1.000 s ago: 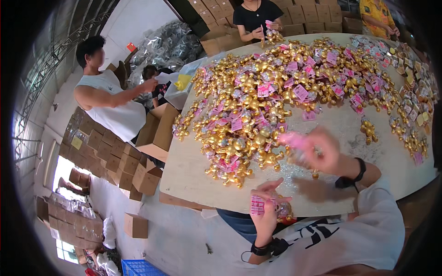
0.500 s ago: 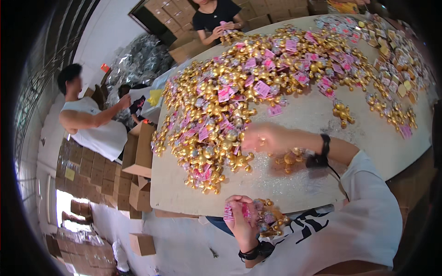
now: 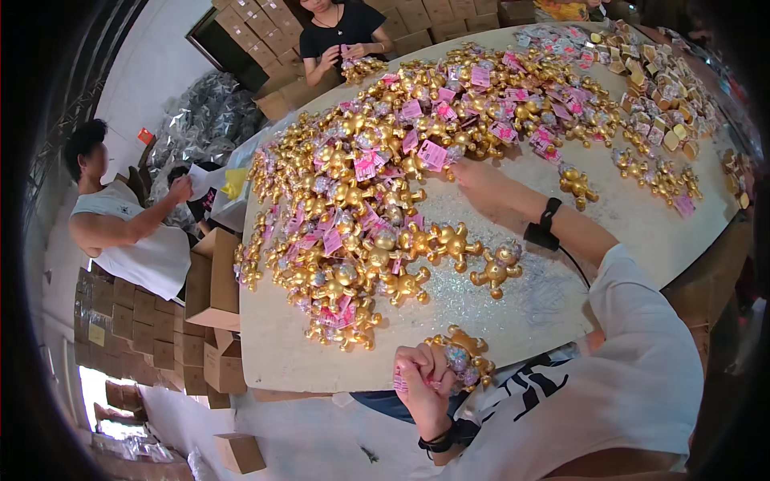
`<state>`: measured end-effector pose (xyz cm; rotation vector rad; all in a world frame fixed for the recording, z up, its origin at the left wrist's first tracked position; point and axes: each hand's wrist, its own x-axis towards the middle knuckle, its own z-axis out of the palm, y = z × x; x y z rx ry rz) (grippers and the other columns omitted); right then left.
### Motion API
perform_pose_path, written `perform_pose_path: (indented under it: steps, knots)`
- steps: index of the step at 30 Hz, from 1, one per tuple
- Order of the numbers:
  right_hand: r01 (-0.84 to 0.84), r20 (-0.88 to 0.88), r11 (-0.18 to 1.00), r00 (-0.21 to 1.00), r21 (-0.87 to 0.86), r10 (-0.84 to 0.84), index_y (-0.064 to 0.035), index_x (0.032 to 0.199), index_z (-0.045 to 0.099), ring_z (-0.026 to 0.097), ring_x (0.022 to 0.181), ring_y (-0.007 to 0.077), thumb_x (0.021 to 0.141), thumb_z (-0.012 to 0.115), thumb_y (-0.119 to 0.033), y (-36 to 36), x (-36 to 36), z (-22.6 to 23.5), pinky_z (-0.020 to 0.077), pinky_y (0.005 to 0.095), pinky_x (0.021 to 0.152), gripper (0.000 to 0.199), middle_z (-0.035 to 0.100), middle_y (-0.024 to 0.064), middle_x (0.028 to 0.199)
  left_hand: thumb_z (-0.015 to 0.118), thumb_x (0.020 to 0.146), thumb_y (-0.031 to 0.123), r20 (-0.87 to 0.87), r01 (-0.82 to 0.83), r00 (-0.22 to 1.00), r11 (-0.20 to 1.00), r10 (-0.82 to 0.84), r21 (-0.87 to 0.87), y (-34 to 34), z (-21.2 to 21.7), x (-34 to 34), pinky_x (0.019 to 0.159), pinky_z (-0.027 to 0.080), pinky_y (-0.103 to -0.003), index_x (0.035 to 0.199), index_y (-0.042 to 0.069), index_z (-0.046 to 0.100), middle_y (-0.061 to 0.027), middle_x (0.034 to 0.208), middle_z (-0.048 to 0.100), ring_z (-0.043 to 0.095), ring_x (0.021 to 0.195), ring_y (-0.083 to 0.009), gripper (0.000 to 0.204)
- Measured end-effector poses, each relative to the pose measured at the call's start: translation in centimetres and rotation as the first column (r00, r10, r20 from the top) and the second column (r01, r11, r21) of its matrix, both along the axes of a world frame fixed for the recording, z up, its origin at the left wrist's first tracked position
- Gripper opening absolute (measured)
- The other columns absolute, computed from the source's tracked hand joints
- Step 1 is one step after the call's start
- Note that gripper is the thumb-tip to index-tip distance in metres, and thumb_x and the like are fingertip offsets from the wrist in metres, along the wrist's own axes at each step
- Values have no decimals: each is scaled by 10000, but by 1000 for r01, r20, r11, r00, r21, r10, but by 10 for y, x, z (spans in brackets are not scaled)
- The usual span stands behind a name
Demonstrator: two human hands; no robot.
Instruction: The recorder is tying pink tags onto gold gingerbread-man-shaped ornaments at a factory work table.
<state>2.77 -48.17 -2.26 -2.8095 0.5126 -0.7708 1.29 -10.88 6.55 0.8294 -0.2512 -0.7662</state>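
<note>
My left hand (image 3: 423,383), at the table's near edge, is closed around pink tags, with gold bear figures (image 3: 464,346) hanging out beside its fingers. Farther off, my right hand (image 3: 491,191) reaches to the inner edge of a large heap of gold bear figures (image 3: 349,192). Its fingers look drawn together beside a pink tag (image 3: 433,155); the fingertips are partly hidden, so what they grip is unclear. Between my hands, a gold bear with a glittery part (image 3: 499,268) and another gold bear (image 3: 457,245) lie on the pale table (image 3: 281,353).
More tagged gold bears (image 3: 577,186) lie to the right, near a pile of small gold-and-white pieces (image 3: 670,104). Across the table a person in black (image 3: 343,36) handles figures. On the left, a person in white (image 3: 132,232) stands by cardboard boxes (image 3: 212,280) and clear plastic bags (image 3: 200,120).
My right hand has moved away from me toward the heap. The bears that were blurred beneath it now lie apart on the table. My left hand keeps its hold, and the view has shifted.
</note>
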Motion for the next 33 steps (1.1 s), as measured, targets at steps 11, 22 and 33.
perform_pose_path:
  steps: [11, 22, 33]
  knots:
    - [-758, 421, 583, 649, 293, 633, -57, 996, 603, 584, 797, 242, 855, 479, -24, 160, -137, 204, 466, 350, 702, 190, 619, 89, 959, 251, 870, 645, 314, -83, 948, 991, 48, 100, 15, 17, 43, 393, 540, -330, 804, 60, 379, -104, 713, 508, 622, 763, -307, 603]
    - [-885, 171, 407, 448, 228, 878, -95, 1010, 557, 542, 873, 214, 796, 626, -90, 231, -75, 147, 452, 298, 721, 225, 552, 69, 969, 377, 693, 814, 187, 140, 967, 974, -173, 177, 23, 20, -1, 513, 414, -218, 945, 7, 447, -86, 823, 523, 522, 679, -133, 848]
    - [-612, 820, -658, -27, 439, 572, -31, 859, 468, 519, 744, 204, 849, 478, -70, 273, -72, 179, 396, 291, 648, 42, 515, 73, 842, 667, 712, -113, 223, 154, 948, 941, -227, 302, 13, 7, 9, 839, 474, -359, 955, -7, 535, -79, 910, 606, 606, 821, -123, 296]
